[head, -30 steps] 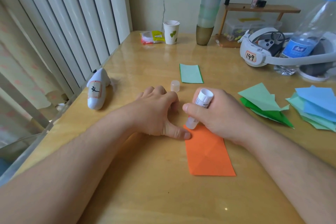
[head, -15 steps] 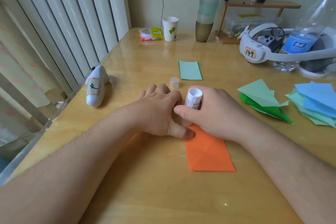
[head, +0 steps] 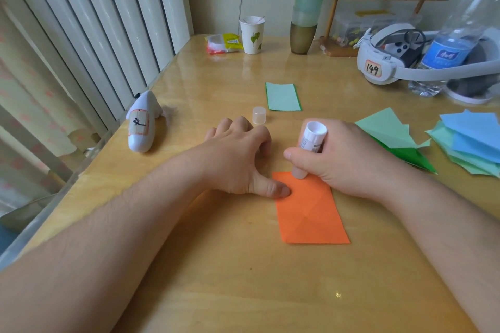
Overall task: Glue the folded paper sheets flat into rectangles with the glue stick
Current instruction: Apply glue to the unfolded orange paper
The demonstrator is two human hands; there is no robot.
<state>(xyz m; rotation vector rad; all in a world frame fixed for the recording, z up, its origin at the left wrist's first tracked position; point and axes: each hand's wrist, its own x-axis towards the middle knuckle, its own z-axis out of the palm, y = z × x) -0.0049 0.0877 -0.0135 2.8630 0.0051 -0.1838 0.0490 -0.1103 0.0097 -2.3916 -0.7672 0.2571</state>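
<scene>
Head view, looking down on a glossy wooden table (head: 216,292). Centre: an orange folded paper rectangle (head: 311,213) lies flat, long axis running from 12 to 6 o'clock. Right hand (head: 349,159) is curled around a white glue stick (head: 311,140), held nearly upright with its tip down on the top edge of the orange sheet. Left hand (head: 238,154) rests knuckles-up on the table at 9 o'clock of the stick, fingers bent under, thumb pressing the sheet's upper left corner; it holds nothing. At 12 o'clock of the left hand stands the translucent glue cap (head: 259,115); just beyond it, at 1 o'clock, lies a finished pale green rectangle (head: 282,96). At 3 o'clock of the right hand, folded green sheets (head: 389,135) wait in a loose heap, with a stack of blue and mint paper (head: 470,143) farther right. A white handheld device (head: 142,124) lies at 9 o'clock near the table edge. Far edge: paper cup (head: 252,34), headset (head: 384,62), water bottle (head: 457,43).
</scene>
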